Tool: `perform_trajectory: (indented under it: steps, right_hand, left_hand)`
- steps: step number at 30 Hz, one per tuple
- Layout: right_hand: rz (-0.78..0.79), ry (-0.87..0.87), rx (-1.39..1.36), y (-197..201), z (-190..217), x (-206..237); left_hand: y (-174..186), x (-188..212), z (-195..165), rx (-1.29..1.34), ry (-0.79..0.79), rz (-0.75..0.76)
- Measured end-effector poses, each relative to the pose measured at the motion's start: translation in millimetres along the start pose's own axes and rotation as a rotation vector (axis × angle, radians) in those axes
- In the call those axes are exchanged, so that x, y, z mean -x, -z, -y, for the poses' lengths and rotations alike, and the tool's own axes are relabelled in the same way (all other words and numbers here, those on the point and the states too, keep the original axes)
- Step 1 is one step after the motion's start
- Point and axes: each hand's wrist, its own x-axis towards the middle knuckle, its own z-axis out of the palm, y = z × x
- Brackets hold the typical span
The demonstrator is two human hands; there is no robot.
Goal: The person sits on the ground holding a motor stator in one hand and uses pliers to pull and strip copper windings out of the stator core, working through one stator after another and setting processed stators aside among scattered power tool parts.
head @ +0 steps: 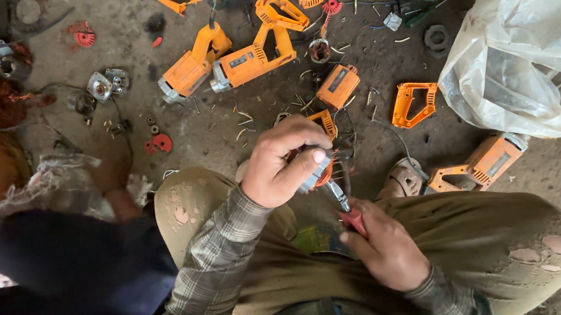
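Note:
My left hand (284, 162) is closed over a small motor part (321, 169) with copper windings and a metal body, held above my lap. My right hand (386, 248) grips a red-handled screwdriver (351, 216); its metal shaft points up and left into the part. Both forearms wear a plaid sleeve, and my knees in olive trousers spread to either side. My fingers hide most of the part.
Orange power-tool bodies (253, 59) and handles (413, 104) lie scattered on the dirty floor (227, 130) with red fans (162, 143), metal caps (100, 85) and wires. A clear plastic bag (537, 67) sits at the upper right. Another person in dark cloth (71, 260) crouches at the lower left.

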Motion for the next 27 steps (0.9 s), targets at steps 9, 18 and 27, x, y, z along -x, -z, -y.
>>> perform_trajectory:
  steps: [9, 18, 27]
  right_hand:
    - [-0.001, -0.313, -0.099, -37, -55, 63]
    - [-0.023, -0.514, -0.661, -13, -83, 73]
    - [0.042, -0.102, -0.197, -10, -3, 30]
  left_hand:
    - [33, -20, -14, 0.601, 0.306, -0.464]
    - [36, 3, 11, 0.759, 0.07, -0.399]
    - [28, 8, 0, 0.535, -0.001, -0.17]
